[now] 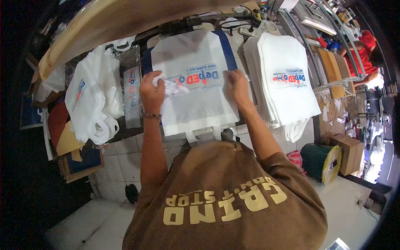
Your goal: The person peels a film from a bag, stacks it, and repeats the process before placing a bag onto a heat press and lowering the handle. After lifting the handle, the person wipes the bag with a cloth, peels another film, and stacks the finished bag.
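Note:
A white printed tote bag (187, 109) lies flat in front of me, its print upside down to me and its handles toward my body. Under it, a dark blue board (225, 50) shows along the sides. My left hand (152, 92) is closed on a crumpled, stained white cloth (175, 86), at the bag's left side beside the print. At the opposite edge my right hand (238, 86) has its fingers curled and pressed together on the bag's side, level with the print. The exact grip of its fingertips is partly hidden.
A stack of printed white bags (287, 62) lies to the right. More white bags (93, 91) are heaped on the left, beside a printing screen (132, 98). A curved wooden edge (104, 31) crosses the far side. A green spool (318, 162) and a cardboard box (346, 153) stand at right; a person in red (362, 54) is beyond.

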`<act>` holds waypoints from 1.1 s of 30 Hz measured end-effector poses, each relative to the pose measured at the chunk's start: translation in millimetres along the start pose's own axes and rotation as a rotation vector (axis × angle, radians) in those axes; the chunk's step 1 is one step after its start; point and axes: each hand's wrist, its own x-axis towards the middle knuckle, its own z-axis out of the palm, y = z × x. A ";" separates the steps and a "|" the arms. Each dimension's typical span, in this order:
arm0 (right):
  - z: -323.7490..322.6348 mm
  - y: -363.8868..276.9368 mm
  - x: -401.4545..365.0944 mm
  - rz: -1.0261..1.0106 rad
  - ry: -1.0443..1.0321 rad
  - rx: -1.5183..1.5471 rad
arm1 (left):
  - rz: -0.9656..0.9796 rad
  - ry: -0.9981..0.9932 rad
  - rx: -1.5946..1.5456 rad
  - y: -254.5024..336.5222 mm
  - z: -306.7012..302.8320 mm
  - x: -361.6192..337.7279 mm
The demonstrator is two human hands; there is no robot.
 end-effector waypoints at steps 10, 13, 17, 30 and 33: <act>-5.3 -3.3 -4.5 -0.113 -0.049 -0.075 | 0.386 -0.393 0.163 53.0 93.1 -13.5; -8.3 -5.6 -14.2 -0.208 -0.049 -0.210 | 0.263 -0.172 0.188 12.8 127.9 -1.9; -6.7 13.4 -6.3 -0.163 -0.189 -0.158 | 0.494 -0.405 -0.085 87.7 145.0 -27.9; -19.6 15.3 -3.4 -0.017 -0.297 0.060 | 0.192 -0.149 -0.033 1.1 116.4 -2.4; -21.6 15.8 -2.8 -0.091 -0.315 0.013 | 0.167 -0.080 0.160 -13.4 115.4 -4.2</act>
